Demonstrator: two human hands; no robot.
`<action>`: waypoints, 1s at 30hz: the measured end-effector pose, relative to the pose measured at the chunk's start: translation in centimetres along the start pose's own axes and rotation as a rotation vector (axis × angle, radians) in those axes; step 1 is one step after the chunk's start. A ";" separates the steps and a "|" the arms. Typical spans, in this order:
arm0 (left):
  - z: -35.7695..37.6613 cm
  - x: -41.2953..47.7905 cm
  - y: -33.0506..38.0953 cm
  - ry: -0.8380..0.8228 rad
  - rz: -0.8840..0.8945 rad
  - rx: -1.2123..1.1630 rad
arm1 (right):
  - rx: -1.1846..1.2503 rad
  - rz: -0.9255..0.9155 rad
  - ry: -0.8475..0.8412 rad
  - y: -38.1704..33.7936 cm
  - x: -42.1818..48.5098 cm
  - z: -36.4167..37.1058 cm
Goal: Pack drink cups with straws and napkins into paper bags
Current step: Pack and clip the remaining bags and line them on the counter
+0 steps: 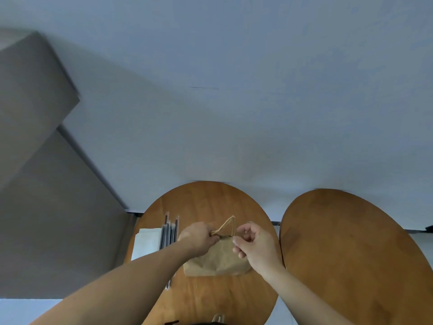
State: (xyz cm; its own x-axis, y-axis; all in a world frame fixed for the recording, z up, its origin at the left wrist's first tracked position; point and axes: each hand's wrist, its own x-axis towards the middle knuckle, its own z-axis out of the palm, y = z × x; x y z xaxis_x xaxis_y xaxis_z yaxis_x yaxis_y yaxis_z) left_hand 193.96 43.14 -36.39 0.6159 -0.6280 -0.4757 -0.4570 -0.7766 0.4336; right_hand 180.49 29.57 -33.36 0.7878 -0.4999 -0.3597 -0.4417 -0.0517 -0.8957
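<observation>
A brown paper bag (pixel 218 261) lies on the left round wooden table (pixel 210 200). Its twisted paper handles (pixel 226 224) stick up at the far end. My left hand (pixel 199 238) pinches the bag's top edge at the handle base. My right hand (pixel 253 242) pinches the other side of the opening, fingers curled. Left of the bag lie several wrapped black straws (pixel 169 233) and a stack of white napkins (pixel 146 242). No drink cup shows.
A second round wooden table (pixel 351 242) stands right of the first with a narrow gap between. A grey wall rises behind and a brown panel (pixel 35 160) stands at the left. Another bag's handle loop (pixel 218 318) peeks at the bottom edge.
</observation>
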 end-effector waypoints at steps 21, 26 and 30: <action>0.3 0.0 0.1 0.021 0.008 0.001 | -0.818 -0.460 -0.079 0.5 2.5 1.1; 1.2 -0.2 -0.1 0.059 0.053 0.047 | -0.854 -0.556 -0.123 0.0 3.2 0.8; 1.5 -0.2 -0.2 0.090 0.063 0.082 | -0.958 -0.577 -0.233 0.2 3.8 0.6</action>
State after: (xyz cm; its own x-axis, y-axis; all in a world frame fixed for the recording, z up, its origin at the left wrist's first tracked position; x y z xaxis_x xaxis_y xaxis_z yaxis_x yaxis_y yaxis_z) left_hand 192.98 43.38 -37.51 0.6381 -0.6712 -0.3772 -0.5450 -0.7398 0.3945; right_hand 183.69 28.20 -35.09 0.9959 -0.0198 -0.0886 -0.0547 -0.9099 -0.4112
